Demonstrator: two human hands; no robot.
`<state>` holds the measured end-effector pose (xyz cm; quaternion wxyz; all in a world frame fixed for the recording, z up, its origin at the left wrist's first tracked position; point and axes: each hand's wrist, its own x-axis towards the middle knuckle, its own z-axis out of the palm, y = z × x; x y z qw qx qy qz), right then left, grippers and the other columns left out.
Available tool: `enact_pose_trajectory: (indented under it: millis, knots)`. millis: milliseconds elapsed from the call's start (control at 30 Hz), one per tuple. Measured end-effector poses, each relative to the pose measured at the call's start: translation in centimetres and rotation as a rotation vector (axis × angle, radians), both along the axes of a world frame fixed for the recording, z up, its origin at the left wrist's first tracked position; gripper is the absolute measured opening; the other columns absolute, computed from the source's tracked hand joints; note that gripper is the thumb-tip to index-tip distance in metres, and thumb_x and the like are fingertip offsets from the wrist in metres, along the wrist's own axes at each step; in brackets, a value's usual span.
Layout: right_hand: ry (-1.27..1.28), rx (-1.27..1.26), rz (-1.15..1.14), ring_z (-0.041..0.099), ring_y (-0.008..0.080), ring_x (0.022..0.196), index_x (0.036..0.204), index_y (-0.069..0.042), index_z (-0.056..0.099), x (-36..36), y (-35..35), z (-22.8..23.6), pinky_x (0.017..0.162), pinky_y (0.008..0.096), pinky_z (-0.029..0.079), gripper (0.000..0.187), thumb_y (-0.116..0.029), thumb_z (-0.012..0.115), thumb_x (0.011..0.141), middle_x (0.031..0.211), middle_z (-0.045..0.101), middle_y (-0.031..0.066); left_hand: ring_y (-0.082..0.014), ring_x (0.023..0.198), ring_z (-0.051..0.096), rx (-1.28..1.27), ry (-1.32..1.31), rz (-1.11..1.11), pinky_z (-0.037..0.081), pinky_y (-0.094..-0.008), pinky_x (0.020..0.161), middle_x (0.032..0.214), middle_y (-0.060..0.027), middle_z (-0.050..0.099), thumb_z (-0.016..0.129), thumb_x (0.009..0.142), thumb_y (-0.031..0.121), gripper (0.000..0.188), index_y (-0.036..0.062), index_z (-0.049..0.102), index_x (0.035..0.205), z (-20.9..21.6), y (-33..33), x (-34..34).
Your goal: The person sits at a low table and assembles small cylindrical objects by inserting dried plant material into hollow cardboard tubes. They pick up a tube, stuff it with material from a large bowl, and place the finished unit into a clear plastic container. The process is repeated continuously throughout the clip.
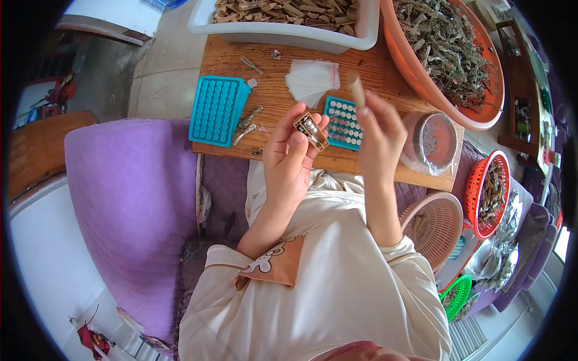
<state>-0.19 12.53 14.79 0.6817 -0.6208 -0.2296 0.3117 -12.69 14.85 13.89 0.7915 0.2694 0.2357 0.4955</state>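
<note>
Above the table's front edge, my left hand [285, 162] grips a small tan casing [311, 130] with shiny metallic parts inside. Its open side faces up. My right hand [383, 129], raised to the right, pinches a slim tan piece [356, 90], smeared by motion. The two pieces are apart. Between and behind my hands lies a teal tray [335, 142] with rows of small whitish discs in its round pockets. Beyond it, flat translucent plastic bags [310, 79] rest on the wooden table [229, 59].
Stacked teal trays [218, 112] sit at left, near several small metallic pieces [250, 117]. A white bin [283, 30] of tan pieces and an orange basin [442, 114] stand behind. At right are a clear round tub [435, 141], a pink basket [436, 240] and a red basket [478, 207].
</note>
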Motion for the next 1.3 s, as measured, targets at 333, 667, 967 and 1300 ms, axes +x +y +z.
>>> enact_pose_trajectory:
  millis: [333, 667, 967, 1300]
  knots:
    - [0.188, 0.242, 0.117, 0.049, 0.0157, 0.096, 0.099, 0.003, 0.057, -3.6, -4.6, -0.6, 0.084, 0.0270, 0.040, 0.023, 0.004, 0.058, 0.076, 0.098, 0.056, 0.0102, -0.0195, 0.108, 0.047, 0.160, 0.039, -0.002, 0.037, -0.0314, 0.092, 0.109, -0.0121, 0.053, 0.054, 0.084, 0.012, 0.038, -0.0010, 0.041, 0.117, 1.0, -1.3, 0.6]
    - [0.013, 0.255, 0.089, 0.049, 0.0185, 0.094, 0.096, 0.002, 0.058, -3.4, -5.1, -1.7, 0.085, 0.0298, 0.039, 0.024, 0.007, 0.060, 0.073, 0.095, 0.059, 0.0095, -0.0172, 0.106, 0.048, 0.301, 0.192, -0.019, 0.036, -0.0303, 0.093, 0.118, -0.0150, 0.049, 0.051, 0.085, 0.010, 0.034, -0.0025, 0.042, 0.115, 0.9, -1.9, 1.5]
    - [-0.186, 0.206, 0.007, 0.052, 0.0203, 0.087, 0.092, 0.002, 0.057, -2.9, -5.0, -1.8, 0.077, 0.0304, 0.043, 0.026, 0.009, 0.062, 0.068, 0.089, 0.058, 0.0081, -0.0154, 0.100, 0.050, 0.416, 0.330, -0.042, 0.039, -0.0284, 0.088, 0.111, -0.0126, 0.051, 0.053, 0.085, 0.012, 0.036, -0.0036, 0.043, 0.115, 1.2, -2.3, 2.5]
    - [-0.492, -0.078, 0.477, 0.051, 0.0281, 0.070, 0.094, 0.000, 0.051, -1.4, -6.6, 1.2, 0.056, 0.0333, 0.042, 0.031, -0.002, 0.063, 0.066, 0.079, 0.050, 0.0128, -0.0246, 0.089, 0.055, 0.771, 0.520, 0.030, 0.030, -0.0448, 0.095, 0.082, -0.0086, 0.059, 0.036, 0.089, 0.042, 0.046, -0.0009, 0.049, 0.100, 0.8, -2.6, 2.5]
